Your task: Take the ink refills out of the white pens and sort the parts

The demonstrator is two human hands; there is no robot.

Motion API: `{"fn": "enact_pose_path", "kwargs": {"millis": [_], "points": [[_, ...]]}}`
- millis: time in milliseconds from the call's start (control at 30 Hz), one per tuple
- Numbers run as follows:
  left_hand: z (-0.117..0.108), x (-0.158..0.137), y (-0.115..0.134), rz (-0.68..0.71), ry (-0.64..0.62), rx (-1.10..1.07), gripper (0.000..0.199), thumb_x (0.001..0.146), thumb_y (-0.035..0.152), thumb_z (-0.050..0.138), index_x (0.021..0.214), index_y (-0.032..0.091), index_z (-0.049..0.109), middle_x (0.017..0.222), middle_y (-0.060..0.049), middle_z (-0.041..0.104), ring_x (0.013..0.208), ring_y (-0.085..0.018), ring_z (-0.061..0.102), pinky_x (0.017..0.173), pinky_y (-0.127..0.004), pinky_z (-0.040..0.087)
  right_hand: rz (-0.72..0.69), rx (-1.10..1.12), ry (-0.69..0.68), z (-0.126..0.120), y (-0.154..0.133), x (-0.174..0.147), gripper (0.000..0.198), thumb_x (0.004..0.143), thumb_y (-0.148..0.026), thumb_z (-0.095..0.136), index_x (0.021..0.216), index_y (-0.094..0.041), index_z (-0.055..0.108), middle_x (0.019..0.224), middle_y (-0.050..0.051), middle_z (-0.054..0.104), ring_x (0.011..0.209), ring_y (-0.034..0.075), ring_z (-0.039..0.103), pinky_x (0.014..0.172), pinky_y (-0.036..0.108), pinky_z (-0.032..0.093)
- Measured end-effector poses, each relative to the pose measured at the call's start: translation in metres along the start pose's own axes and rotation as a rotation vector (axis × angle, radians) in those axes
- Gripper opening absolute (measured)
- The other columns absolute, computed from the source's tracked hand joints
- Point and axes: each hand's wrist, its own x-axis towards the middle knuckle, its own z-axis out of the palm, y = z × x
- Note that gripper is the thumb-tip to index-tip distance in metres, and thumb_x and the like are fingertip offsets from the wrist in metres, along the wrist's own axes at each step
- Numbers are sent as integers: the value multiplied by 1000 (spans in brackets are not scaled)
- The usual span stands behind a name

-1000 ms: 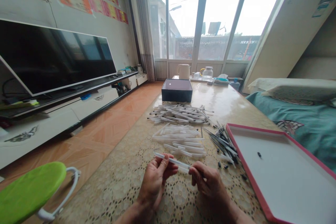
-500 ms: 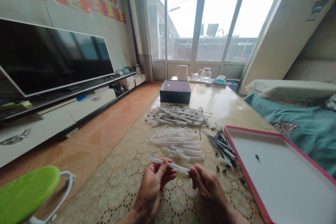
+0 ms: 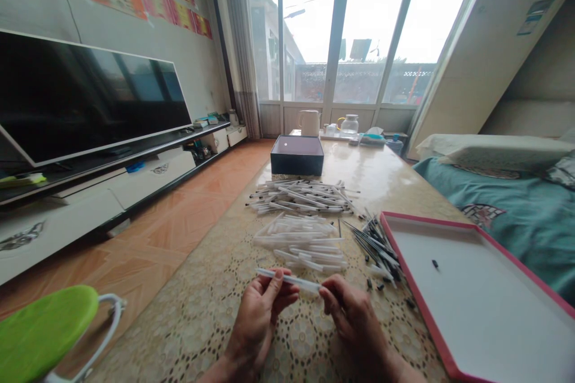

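Observation:
A translucent white pen (image 3: 294,280) lies crosswise between my hands, low over the table. My left hand (image 3: 267,302) is closed round its left part, thumb on top. With fingers pinched, my right hand (image 3: 348,305) holds the right end and hides its tip. Just beyond lies a pile of clear pen barrels (image 3: 300,239). Farther back is a heap of white pens with dark ends (image 3: 300,196). To the right are dark refills (image 3: 375,242), and several small black plugs (image 3: 381,286) are scattered near them.
A pink-rimmed white tray (image 3: 471,287) on the right holds one black piece (image 3: 435,264). Behind the heaps stands a dark open box (image 3: 297,163). A jug (image 3: 309,123) and a glass pot (image 3: 349,124) are at the table's far end. A green stool (image 3: 47,332) is at lower left.
The dark end piece that showed at my right fingertips is now covered by them. Both hands keep hold of the pen. The whole view has shifted slightly.

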Motion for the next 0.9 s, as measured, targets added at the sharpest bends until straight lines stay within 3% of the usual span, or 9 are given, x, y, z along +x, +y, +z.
{"fn": "enact_pose_path", "kwargs": {"millis": [67, 233, 433, 567, 767, 900], "points": [[0, 0, 0, 2, 7, 3, 11, 69, 18, 73, 74, 10, 67, 61, -5, 70, 55, -13, 66, 55, -21, 57, 8, -7, -9, 0, 0, 0, 26, 91, -37, 40, 80, -18, 54, 58, -2, 55, 52, 12, 52, 52, 20, 37], [1, 0, 1, -3, 13, 10, 6, 72, 14, 69, 74, 9, 66, 61, -6, 69, 54, -13, 66, 55, -22, 57, -4, -25, -63, 2, 6, 0, 39, 94, -36, 29, 68, -19, 52, 54, -2, 53, 51, 12, 51, 52, 20, 36], [1, 0, 2, -6, 33, 19, 2, 76, 9, 64, 75, 8, 65, 61, -7, 69, 54, -14, 66, 55, -23, 57, 32, -11, -58, 2, 6, 0, 29, 92, -39, 36, 81, -19, 54, 59, -2, 54, 54, 12, 52, 53, 21, 35], [0, -1, 1, -7, 24, 23, 5, 78, 9, 61, 75, 8, 65, 62, -7, 69, 55, -14, 66, 56, -23, 57, 40, -27, -78, 2, 6, 0, 39, 94, -38, 27, 69, -20, 51, 54, -2, 51, 51, 12, 51, 53, 21, 35], [0, 2, 1, -17, 21, 22, 8, 80, 7, 58, 76, 8, 64, 63, -7, 70, 56, -13, 66, 57, -22, 57, 35, -35, -51, 1, 0, 0, 25, 91, -38, 38, 83, -18, 51, 61, -2, 53, 54, 13, 51, 53, 21, 36], [-1, 2, 0, -15, 19, 37, 9, 81, 7, 57, 76, 8, 64, 63, -7, 69, 56, -13, 66, 56, -22, 56, 22, -42, -75, 2, 1, 0, 39, 94, -37, 27, 70, -19, 51, 55, -1, 53, 52, 13, 51, 53, 21, 36]]}}
